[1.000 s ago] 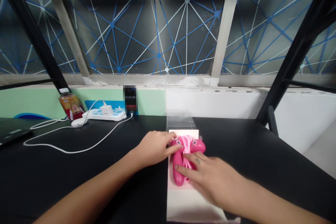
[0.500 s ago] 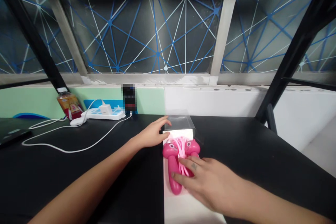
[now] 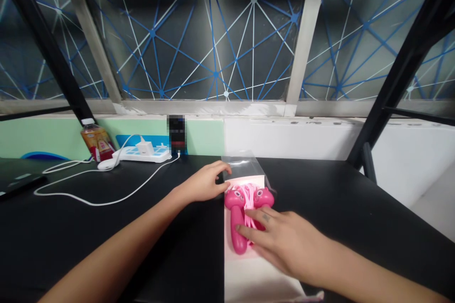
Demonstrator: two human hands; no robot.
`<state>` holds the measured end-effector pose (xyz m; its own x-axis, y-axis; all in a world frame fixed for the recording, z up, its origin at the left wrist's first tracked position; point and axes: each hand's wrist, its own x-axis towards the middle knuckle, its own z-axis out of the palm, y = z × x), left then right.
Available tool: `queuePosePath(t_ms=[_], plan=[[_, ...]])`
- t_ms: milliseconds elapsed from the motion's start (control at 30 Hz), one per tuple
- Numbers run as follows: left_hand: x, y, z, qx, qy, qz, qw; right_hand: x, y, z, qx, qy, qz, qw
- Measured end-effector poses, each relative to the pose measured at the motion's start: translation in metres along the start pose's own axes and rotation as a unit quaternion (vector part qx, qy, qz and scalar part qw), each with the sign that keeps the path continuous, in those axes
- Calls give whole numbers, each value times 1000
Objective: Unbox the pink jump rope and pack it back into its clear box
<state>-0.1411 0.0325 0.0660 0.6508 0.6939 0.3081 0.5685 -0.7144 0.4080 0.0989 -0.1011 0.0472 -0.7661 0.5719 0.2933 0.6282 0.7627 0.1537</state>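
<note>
A pink skipping rope with two character-head handles and a coiled pink cord lies on a white card insert on the black table. My right hand rests flat on the handles, fingers stretched out over them. My left hand grips the left near edge of a clear plastic box that stands at the card's far end. The handle heads sit at the mouth of the box.
At the back left stand a drink bottle, a white power strip with a plugged charger, and a white cable trailing over the table. A dark flat device lies far left. A black frame post rises at right.
My left hand left the rope handles and took hold of the clear box's edge. The box now tilts toward the rope, and the handle heads lie nearer its mouth.
</note>
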Motion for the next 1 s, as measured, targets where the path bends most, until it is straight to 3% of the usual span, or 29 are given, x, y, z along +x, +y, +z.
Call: queuePosePath(t_ms=[300, 400, 667, 800, 900, 1000], plan=[[2, 6, 5, 54, 22, -6, 998, 0, 5, -4, -15, -11, -9, 1000], [2, 7, 5, 46, 6, 23, 999, -1, 4, -5, 1, -5, 0, 1000], [-6, 17, 8, 32, -30, 49, 998, 2, 20, 21, -62, -5, 31, 998], [-9, 32, 12, 39, -41, 52, 997, 9, 26, 19, -112, 12, 49, 992], [-11, 36, 12, 38, -45, 42, 997, 9, 20, 11, -125, 38, 17, 991], [-11, 36, 11, 35, -45, 46, 997, 1, 8, 3, -11, 41, -57, 997]])
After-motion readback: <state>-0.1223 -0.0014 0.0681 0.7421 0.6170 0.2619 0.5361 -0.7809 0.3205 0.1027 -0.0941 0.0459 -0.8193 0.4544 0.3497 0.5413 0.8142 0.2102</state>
